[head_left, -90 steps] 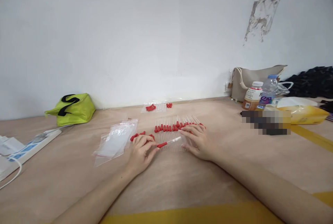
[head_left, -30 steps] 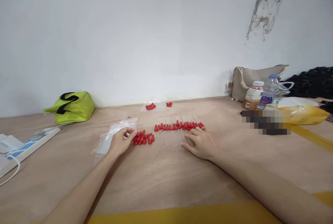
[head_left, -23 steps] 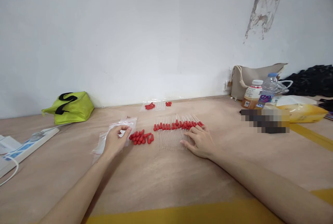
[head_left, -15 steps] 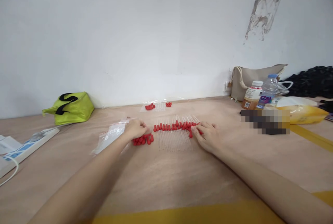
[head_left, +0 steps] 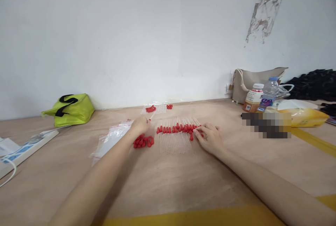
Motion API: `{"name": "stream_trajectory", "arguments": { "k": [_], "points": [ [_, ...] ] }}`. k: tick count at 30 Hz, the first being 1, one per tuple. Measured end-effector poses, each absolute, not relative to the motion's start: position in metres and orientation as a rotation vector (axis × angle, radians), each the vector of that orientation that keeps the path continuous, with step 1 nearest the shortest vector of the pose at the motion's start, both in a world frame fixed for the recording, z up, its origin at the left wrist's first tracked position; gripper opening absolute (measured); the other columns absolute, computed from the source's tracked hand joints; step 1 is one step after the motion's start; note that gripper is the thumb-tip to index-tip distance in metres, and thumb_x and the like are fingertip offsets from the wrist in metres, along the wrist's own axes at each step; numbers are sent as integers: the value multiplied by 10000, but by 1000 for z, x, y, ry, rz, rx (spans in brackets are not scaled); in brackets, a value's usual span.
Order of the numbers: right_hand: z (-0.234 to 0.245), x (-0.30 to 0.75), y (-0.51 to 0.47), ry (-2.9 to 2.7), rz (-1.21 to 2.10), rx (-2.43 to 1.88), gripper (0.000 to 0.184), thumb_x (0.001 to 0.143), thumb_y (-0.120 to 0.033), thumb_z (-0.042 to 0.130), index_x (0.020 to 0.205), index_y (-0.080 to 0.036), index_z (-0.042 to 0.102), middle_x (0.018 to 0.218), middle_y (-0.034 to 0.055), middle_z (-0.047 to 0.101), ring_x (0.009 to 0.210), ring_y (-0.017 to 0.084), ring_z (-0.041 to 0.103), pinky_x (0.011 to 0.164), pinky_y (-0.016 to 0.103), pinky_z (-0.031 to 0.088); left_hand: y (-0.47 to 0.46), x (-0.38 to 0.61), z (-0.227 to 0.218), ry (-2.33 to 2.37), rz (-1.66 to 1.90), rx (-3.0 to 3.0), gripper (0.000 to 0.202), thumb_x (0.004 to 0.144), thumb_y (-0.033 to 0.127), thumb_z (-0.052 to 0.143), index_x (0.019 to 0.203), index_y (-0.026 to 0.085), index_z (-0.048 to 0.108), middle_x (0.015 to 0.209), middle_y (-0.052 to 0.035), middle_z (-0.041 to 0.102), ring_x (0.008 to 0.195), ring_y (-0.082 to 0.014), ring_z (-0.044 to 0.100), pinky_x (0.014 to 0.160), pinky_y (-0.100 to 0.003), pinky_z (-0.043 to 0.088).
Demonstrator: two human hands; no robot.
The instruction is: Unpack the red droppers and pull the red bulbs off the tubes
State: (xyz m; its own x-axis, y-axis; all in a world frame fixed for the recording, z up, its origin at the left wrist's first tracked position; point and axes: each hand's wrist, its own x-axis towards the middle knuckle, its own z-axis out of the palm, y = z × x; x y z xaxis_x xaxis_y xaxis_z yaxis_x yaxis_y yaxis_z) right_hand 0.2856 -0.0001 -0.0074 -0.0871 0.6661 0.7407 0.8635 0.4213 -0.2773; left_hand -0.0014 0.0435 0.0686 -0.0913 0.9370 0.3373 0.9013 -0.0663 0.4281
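Note:
A row of clear glass droppers with red rubber bulbs (head_left: 176, 129) lies on the brown table (head_left: 168, 180). My right hand (head_left: 210, 137) rests at the row's right end. Its fingertips are pinched on one red-bulbed dropper (head_left: 191, 136) that sits slightly out of line. A small heap of loose red bulbs (head_left: 143, 141) lies left of the row. My left hand (head_left: 140, 125) hovers just beyond that heap with its fingers curled shut. Something thin and clear seems to stick out past them, but I cannot make it out.
Clear zip bags (head_left: 110, 140) lie left of the heap. A further bag with red bulbs (head_left: 156, 108) sits near the wall. A lime-green bag (head_left: 69, 109) and a power strip (head_left: 25, 148) are at the left. Two bottles (head_left: 259, 97), a beige bag (head_left: 256, 79) and a yellow packet (head_left: 307, 116) are at the right.
My left hand let go of a dropper, reached to the zip bags, then came over the loose bulbs and closed. My right hand slid from flat on the tubes to the row's right end.

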Motion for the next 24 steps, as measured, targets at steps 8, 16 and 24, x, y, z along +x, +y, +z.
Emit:
{"name": "stream_trajectory", "arguments": {
  "k": [8, 16, 24],
  "points": [
    [0, 271, -13, -1927, -209, -1036, 294, 801, -401, 490, 999, -194, 553, 985, 71, 584, 943, 200, 504, 818, 338, 323, -42, -7, 31, 1553, 1083, 2935, 142, 847, 281, 444, 808, 200, 554, 775, -15, 644, 756, -164, 570, 764, -323, 349],
    [-4, 241, -29, -2233, -287, -766, 252, 838, -363, 488, 1045, -253, 580, 870, 19, 646, 933, 177, 493, 931, 424, 192, -48, 8, 4, 1295, 1212, 3062, 72, 812, 225, 532, 761, 191, 569, 716, 15, 643, 727, -139, 553, 777, -327, 341],
    [-11, 232, -27, -2205, -309, -697, 182, 855, -285, 463, 818, -233, 633, 629, -21, 586, 716, 122, 470, 923, 420, 187, -47, 13, 7, 1226, 1171, 3081, 152, 800, 306, 558, 910, 217, 615, 878, -12, 663, 835, -175, 531, 797, -351, 329]
  ]
}}
